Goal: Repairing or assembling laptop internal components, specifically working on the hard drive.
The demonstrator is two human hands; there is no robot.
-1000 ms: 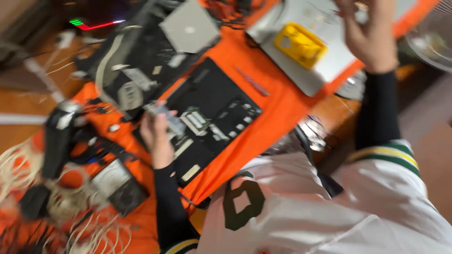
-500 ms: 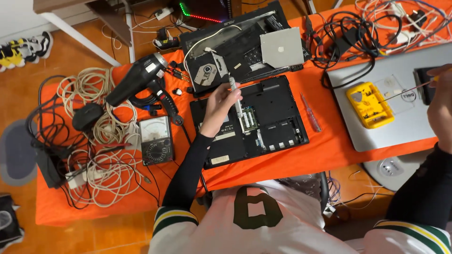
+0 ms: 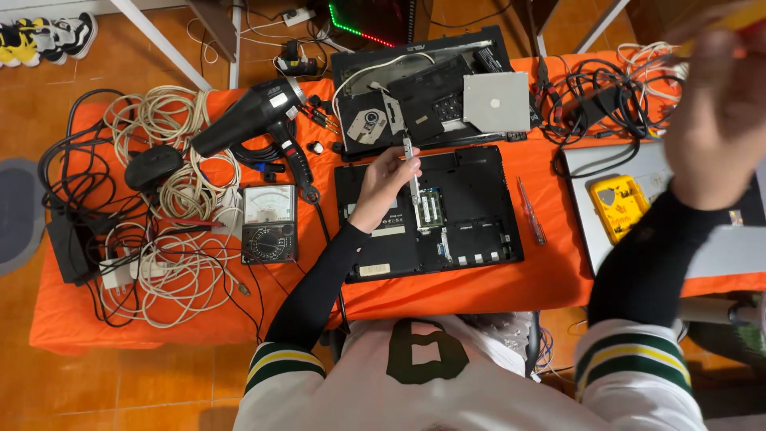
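While the opened laptop base (image 3: 428, 214) lies at the tabletop's (image 3: 558, 275) centre, a thin memory stick (image 3: 412, 172) is pinched upright by the left hand (image 3: 383, 185) just above it; light, stiff and fragile, it is best gripped by its edges. At two o'clock, the blurred right hand (image 3: 714, 136) is raised, its grip unreadable. Nearby are a screwdriver (image 3: 530, 211) at three o'clock and a meter (image 3: 269, 223) at nine.

Multimeter (image 3: 268, 223) left of opened laptop (image 3: 471, 215)
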